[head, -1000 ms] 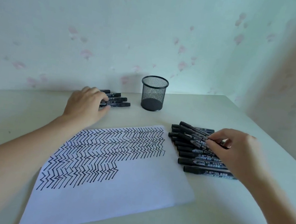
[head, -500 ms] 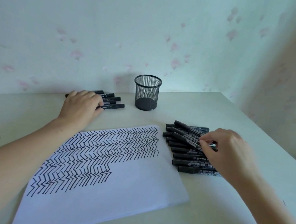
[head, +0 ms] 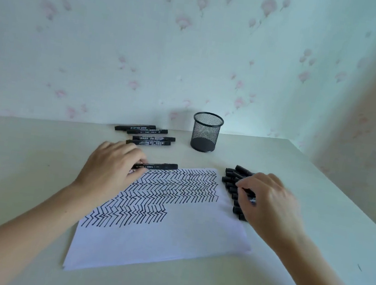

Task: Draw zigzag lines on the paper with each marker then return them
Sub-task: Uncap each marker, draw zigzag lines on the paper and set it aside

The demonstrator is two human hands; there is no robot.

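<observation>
The paper (head: 158, 234), its upper part filled with zigzags, lies on the tabletop (head: 38, 146). At its top edge the left hand (head: 109, 168) pinches one marker (head: 160, 166). Right of the paper, the right hand (head: 267, 200) has its fingers closed on a marker in the pile (head: 233, 180). Four markers (head: 147, 135) lie beyond the paper, left of the mesh cup (head: 206, 132).
</observation>
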